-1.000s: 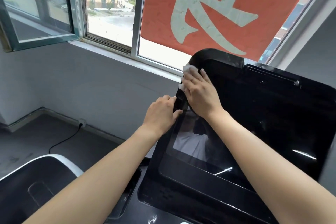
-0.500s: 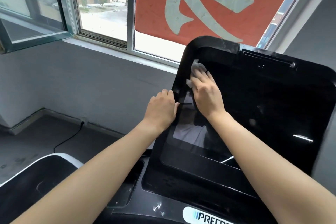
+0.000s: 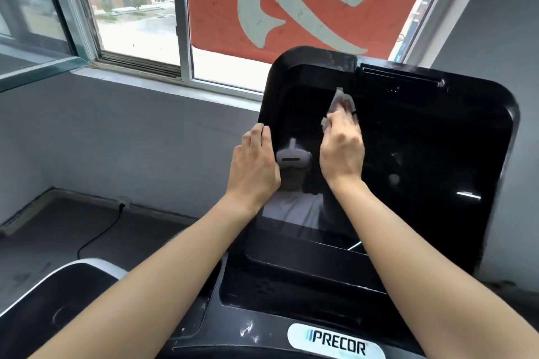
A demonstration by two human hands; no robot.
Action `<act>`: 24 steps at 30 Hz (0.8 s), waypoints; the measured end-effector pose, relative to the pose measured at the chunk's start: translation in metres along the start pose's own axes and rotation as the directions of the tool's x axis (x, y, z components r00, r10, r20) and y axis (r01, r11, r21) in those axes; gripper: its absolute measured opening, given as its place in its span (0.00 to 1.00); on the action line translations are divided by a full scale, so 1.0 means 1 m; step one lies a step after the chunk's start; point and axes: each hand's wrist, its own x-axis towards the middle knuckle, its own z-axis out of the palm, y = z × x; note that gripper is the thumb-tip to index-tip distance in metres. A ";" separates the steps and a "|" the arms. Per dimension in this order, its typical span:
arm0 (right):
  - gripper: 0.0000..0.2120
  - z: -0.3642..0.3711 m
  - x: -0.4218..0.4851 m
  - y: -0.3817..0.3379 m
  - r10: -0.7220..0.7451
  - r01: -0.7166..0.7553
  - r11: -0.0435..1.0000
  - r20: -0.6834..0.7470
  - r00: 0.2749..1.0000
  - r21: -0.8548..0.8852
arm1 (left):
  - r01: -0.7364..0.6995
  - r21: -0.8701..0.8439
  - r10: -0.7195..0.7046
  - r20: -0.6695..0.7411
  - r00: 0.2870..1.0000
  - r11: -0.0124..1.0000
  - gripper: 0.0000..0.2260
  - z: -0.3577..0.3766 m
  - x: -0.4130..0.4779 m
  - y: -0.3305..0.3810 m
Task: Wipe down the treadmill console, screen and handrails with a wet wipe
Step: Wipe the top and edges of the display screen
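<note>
The black treadmill console (image 3: 495, 125) stands tilted in front of me, and its glossy dark screen (image 3: 414, 160) reflects my headset. My right hand (image 3: 342, 148) lies flat on the upper middle of the screen and presses a crumpled white wet wipe (image 3: 339, 100) against the glass. The wipe sticks out above the fingertips and beside the thumb. My left hand (image 3: 253, 166) grips the console's left edge, with its fingers wrapped round the rim.
A white Precor label (image 3: 338, 344) sits on the base below the console. At lower left is a black side tray with silver trim (image 3: 58, 300). A window with a red banner (image 3: 291, 3) is behind, above a grey wall. A black cable (image 3: 96, 239) runs across the floor.
My right hand has slid the wipe from the console's top left corner rightward onto the upper middle of the screen. The left hand keeps its hold on the left edge. The view has tilted down.
</note>
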 end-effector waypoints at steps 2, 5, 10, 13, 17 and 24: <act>0.15 0.005 -0.005 -0.010 -0.039 0.038 0.999 0.017 0.999 0.036 | -0.051 0.020 0.051 -0.025 0.998 0.999 0.30 -0.001 -0.001 0.002; 0.18 0.012 -0.017 -0.019 -0.360 0.348 0.932 0.165 0.918 0.098 | -0.147 0.050 0.150 -0.042 0.988 0.988 0.29 0.000 -0.003 0.008; 0.21 0.002 -0.010 -0.003 -0.449 0.448 0.892 0.238 0.861 0.061 | -0.182 0.108 0.183 0.000 0.983 0.977 0.29 0.003 -0.003 0.016; 0.21 -0.013 -0.005 0.019 -0.303 0.304 0.952 0.165 0.939 0.016 | -0.189 0.151 0.187 0.027 0.982 0.970 0.28 0.002 -0.002 0.018; 0.20 -0.031 -0.006 0.059 0.085 -0.084 0.996 -0.036 0.996 0.008 | -0.204 0.175 0.199 0.047 0.979 0.963 0.27 0.002 -0.001 0.023; 0.25 -0.041 -0.013 0.061 0.159 -0.160 0.986 0.019 0.987 0.054 | -0.254 0.176 0.245 0.068 0.967 0.951 0.27 0.004 -0.002 0.047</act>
